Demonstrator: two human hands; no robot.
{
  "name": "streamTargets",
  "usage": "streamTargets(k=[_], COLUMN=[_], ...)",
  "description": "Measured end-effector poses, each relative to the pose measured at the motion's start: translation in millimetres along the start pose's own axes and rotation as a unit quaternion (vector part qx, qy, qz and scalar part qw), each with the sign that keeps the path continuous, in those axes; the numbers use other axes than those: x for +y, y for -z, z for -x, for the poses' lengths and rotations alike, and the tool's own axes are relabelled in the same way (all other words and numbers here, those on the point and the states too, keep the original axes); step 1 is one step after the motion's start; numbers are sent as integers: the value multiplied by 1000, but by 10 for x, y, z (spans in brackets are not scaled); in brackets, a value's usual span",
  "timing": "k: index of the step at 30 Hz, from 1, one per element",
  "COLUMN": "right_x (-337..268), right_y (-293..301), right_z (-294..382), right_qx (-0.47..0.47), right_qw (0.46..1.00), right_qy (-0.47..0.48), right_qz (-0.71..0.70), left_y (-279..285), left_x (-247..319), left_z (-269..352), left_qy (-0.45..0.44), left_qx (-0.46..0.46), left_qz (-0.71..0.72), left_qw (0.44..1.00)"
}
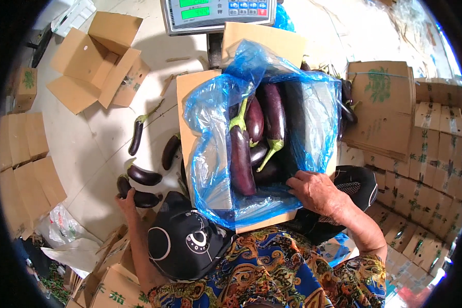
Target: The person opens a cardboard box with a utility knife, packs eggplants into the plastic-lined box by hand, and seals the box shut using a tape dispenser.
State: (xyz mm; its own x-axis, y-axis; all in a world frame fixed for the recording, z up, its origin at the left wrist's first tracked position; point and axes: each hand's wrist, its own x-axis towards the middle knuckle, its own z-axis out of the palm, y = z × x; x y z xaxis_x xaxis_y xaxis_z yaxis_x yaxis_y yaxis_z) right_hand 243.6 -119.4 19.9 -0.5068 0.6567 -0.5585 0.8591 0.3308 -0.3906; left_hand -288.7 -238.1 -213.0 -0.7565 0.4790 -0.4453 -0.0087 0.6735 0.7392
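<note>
A cardboard box (194, 115) stands in front of me, lined with a blue plastic bag (210, 161). Inside it lie several dark purple eggplants (241, 161), some with long green stems. My right hand (319, 192) grips the liner at the near right corner, fingertips bent inward over the rim. Down on the floor at the left, my left hand (128, 202) has its thumb and fingers around an eggplant (146, 199). Another eggplant (144, 176) lies just beyond that hand.
A digital scale display (215, 15) stands behind the box. More eggplants (136, 134) lie on the tiled floor (100, 146). At far left is an open carton (81, 57). Flattened cartons (381, 111) and stacked boxes (427, 161) line the right side.
</note>
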Motion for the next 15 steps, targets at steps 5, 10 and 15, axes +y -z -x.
streamTargets(k=[5, 10, 15], right_x=[0, -33, -158], right_y=[-79, -71, -65], right_z=[92, 258, 137], right_qx=[-38, 19, 23], right_qw=[998, 1000, 1000], right_qy=[36, -10, 14], right_qz=[-27, 3, 0], left_y=[185, -347, -126], left_x=[-317, -150, -215], left_z=[-191, 63, 161], left_qy=[36, 127, 129], left_qx=[-92, -76, -47], left_qz=[-24, 40, 134], left_qw=[995, 988, 981])
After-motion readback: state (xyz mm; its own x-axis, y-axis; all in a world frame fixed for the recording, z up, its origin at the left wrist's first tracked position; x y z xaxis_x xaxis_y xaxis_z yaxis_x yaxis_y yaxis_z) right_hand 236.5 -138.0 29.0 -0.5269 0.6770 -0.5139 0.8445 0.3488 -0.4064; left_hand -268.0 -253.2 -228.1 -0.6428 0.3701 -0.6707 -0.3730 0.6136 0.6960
